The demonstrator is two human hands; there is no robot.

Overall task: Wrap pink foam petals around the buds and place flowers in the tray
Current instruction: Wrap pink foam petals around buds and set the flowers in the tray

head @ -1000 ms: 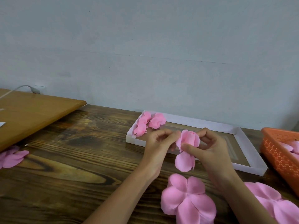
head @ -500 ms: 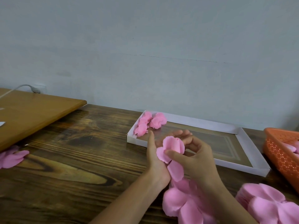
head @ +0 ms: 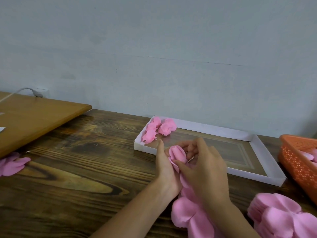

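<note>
The half-wrapped flower (head: pixel 177 154) is held just in front of the tray (head: pixel 214 129), at its near rim. It's cupped by the left hand (head: pixel 165 165), fingers curled behind it, while a loose petal is pinned against it by the thumb of the right hand (head: pixel 207 170), whose other fingers are lifted and loosely bent. Best results are probably got if each petal is overlapped onto the last and kept snug at the base, not squashed, since foam likely creases. The base shouldn't be released until it's laid beside the finished flowers (head: pixel 158 130) in the tray's far left corner.
</note>
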